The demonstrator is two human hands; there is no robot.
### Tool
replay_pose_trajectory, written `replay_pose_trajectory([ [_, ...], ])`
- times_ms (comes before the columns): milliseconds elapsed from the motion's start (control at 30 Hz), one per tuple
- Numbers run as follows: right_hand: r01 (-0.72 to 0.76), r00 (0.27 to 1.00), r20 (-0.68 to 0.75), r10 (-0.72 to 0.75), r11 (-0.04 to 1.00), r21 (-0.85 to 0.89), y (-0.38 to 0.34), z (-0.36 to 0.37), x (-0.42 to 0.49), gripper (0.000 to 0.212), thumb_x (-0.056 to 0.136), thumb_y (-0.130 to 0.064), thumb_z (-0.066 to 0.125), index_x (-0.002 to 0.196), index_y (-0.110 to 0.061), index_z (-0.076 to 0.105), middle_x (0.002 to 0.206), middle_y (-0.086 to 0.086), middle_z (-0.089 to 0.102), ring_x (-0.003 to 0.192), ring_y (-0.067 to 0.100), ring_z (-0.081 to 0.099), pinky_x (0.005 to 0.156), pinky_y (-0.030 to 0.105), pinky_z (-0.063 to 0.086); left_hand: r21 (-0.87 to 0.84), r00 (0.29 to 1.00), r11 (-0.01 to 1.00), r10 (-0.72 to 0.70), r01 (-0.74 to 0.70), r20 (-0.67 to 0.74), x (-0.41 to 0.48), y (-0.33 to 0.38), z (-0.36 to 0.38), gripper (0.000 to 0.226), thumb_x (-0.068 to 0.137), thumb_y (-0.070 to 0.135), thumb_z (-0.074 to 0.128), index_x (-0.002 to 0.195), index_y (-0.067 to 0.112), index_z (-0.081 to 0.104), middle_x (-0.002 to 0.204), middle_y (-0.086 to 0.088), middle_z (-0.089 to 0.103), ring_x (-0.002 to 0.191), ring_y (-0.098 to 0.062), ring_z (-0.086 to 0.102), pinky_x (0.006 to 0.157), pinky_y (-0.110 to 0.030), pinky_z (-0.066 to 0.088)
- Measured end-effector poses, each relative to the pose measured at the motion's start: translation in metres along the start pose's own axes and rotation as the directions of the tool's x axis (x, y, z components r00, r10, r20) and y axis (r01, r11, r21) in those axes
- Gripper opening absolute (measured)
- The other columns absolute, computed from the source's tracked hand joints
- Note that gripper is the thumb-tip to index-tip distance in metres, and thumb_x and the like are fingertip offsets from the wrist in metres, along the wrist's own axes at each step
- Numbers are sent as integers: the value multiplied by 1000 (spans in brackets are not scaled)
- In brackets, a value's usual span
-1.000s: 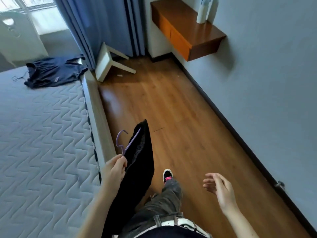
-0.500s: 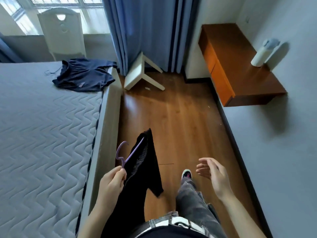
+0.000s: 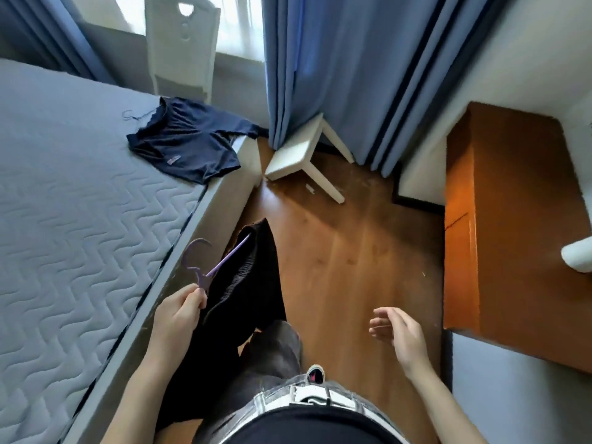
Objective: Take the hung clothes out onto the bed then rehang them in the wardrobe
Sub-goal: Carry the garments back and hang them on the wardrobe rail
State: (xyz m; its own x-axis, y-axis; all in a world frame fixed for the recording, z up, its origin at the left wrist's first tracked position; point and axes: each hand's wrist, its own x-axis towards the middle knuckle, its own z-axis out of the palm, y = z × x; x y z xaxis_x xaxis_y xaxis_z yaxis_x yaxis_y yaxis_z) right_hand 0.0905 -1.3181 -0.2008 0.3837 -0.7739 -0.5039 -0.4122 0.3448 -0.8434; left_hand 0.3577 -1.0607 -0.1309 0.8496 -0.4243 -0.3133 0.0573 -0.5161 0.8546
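My left hand (image 3: 177, 318) grips the neck of a purple hanger (image 3: 205, 267), and a black garment (image 3: 253, 277) hangs from it beside the bed's edge, above the wooden floor. The hanger's hook points up and to the left. My right hand (image 3: 400, 338) is held out over the floor with its fingers apart and nothing in it. A dark navy garment (image 3: 189, 145) on a thin hanger lies spread at the far corner of the grey quilted bed (image 3: 73, 225). No wardrobe is in view.
A white stool (image 3: 301, 155) lies tipped on the floor under the blue curtains (image 3: 336, 65). A wall-mounted orange wooden shelf (image 3: 512, 225) juts out on the right, with a white object (image 3: 579, 257) on it. A white chair back (image 3: 182, 43) stands by the window.
The view has swung left and moved forward along the bed, so the navy garment, stool and shelf look closer. My left hand keeps hold of the hanger; my right hand stays empty.
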Motion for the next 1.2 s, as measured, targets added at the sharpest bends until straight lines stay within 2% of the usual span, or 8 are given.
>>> replay_pose_trajectory([
  [300, 48, 973, 227, -32, 997, -66, -130, 100, 227, 30, 102, -7, 37, 94, 6, 63, 72, 16, 65, 51, 13, 64, 53, 23, 52, -147, 947, 982, -155, 117, -280, 147, 54, 27, 28, 81, 27, 47, 59, 14, 36, 57, -5, 30, 58, -20, 26, 60, -34, 21],
  [500, 157, 925, 362, -111, 983, -99, -248, 166, 319, 31, 101, -8, 38, 93, 2, 66, 77, 16, 67, 61, 16, 67, 58, 23, 54, -160, 895, 982, -155, 95, -418, 254, 131, 12, 32, 90, 14, 49, 59, 9, 43, 44, 6, 30, 47, -16, 27, 55, -32, 22],
  [700, 241, 841, 523, -139, 962, -131, -339, 237, 407, 33, 102, -15, 39, 94, -3, 68, 81, 13, 70, 72, 22, 68, 69, 31, 55, -217, 819, 972, -199, 93, -538, 333, 175, 0, 25, 84, 20, 48, 64, 5, 47, 40, 9, 29, 39, -9, 25, 52, -32, 21],
  [833, 291, 751, 649, -120, 943, -163, -385, 303, 474, 33, 102, -16, 39, 93, -5, 69, 81, 14, 70, 76, 29, 68, 77, 42, 55, -284, 675, 948, -305, 147, -672, 374, 187, -9, 28, 83, 22, 46, 69, -2, 47, 38, 9, 28, 35, -5, 23, 43, -23, 22],
  [933, 299, 676, 734, -70, 936, -187, -418, 353, 512, 32, 101, -14, 41, 89, -8, 70, 79, 15, 70, 75, 28, 67, 78, 43, 54, -334, 539, 926, -373, 173, -755, 386, 194, -27, 30, 81, 28, 47, 67, 1, 47, 39, 9, 28, 35, -6, 21, 41, -20, 18],
  [1000, 315, 615, 787, -50, 931, -187, -442, 388, 528, 30, 99, -11, 42, 88, -5, 70, 77, 16, 69, 71, 27, 66, 72, 38, 53, -364, 449, 912, -411, 191, -794, 388, 200, -43, 27, 80, 26, 48, 64, 5, 47, 38, 8, 28, 34, -5, 21, 39, -20, 14],
  [1100, 363, 497, 867, -40, 917, -166, -475, 445, 543, 28, 97, -5, 43, 85, -3, 69, 74, 14, 67, 64, 21, 64, 61, 23, 51, -415, 327, 889, -457, 195, -827, 386, 211, -77, 26, 82, 20, 48, 59, 9, 47, 35, 5, 26, 32, -5, 20, 45, -29, 10],
  [1200, 397, 407, 913, -23, 905, -154, -497, 502, 551, 27, 97, -3, 43, 84, -2, 67, 71, 12, 66, 58, 19, 62, 58, 22, 51, -462, 216, 859, -505, 223, -835, 379, 218, -108, 27, 79, 26, 47, 55, 15, 53, 34, 4, 28, 30, -4, 23, 48, -32, 13],
])
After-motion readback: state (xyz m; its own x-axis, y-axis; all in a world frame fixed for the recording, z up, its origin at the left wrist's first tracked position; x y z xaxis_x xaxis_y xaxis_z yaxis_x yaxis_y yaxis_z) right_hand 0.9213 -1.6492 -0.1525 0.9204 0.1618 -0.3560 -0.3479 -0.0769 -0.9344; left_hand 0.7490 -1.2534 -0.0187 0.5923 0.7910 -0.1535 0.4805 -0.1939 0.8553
